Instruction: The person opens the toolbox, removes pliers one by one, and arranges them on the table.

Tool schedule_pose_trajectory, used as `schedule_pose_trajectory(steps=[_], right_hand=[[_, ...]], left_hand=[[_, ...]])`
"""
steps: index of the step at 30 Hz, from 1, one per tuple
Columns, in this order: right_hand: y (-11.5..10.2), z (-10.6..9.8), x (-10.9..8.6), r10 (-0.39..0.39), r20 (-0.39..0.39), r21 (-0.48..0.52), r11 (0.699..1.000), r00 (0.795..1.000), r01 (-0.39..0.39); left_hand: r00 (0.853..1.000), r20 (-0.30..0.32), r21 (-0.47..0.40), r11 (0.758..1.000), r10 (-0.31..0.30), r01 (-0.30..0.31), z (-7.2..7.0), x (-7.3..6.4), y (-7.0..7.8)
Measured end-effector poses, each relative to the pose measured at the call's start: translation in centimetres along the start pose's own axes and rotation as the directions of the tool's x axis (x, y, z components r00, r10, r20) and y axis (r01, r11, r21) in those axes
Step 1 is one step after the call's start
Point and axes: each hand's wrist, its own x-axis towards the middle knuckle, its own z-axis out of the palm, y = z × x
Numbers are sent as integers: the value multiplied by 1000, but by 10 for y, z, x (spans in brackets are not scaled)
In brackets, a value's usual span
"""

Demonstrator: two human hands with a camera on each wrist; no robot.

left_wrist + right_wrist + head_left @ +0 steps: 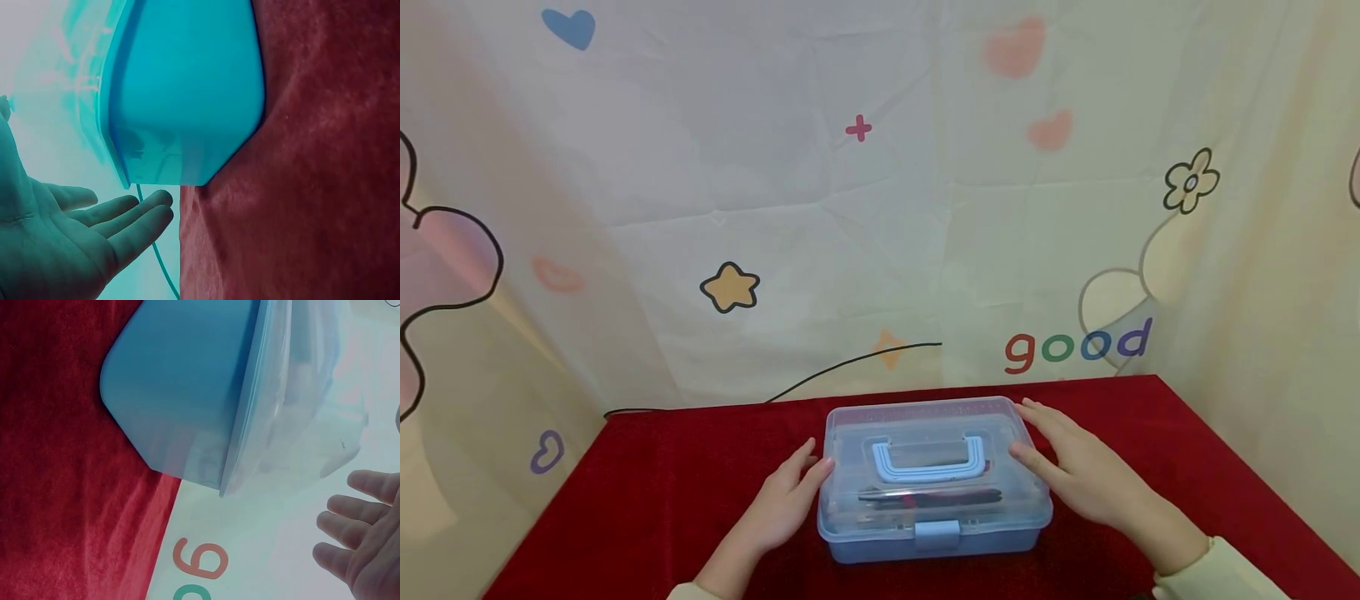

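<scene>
A blue plastic storage box [887,550] with a clear lid [850,433] stands on the red cloth. Its light blue handle [928,475] lies folded down on the lid, and the front latch [937,534] is down. Dark, slender items [932,498] show blurrily through the lid. My left hand [782,504] is by the box's left side, its fingers extended; in the left wrist view that hand [81,237] shows a gap from the box wall. On the other side, my right hand [1086,467] has straight fingers near the lid's right edge; whether they touch it I cannot tell.
Red velvety cloth [685,500] covers the table, with some folds near the box. Behind the table hangs a pale curtain [850,275] printed with hearts, a star and the word "good". More of this fabric hangs at both sides.
</scene>
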Motion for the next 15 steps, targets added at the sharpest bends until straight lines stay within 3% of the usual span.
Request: schedule_pose_trajectory(steps=[9, 15], right_hand=[[-5, 1, -2, -21, -6, 3, 1000, 1000, 21], [-7, 1, -2, -33, -11, 5, 999, 999, 33]], left_hand=[[1000, -5, -30, 1000, -2, 2, 5, 1, 4], [1000, 20, -102, 995, 9, -7, 7, 4, 3]])
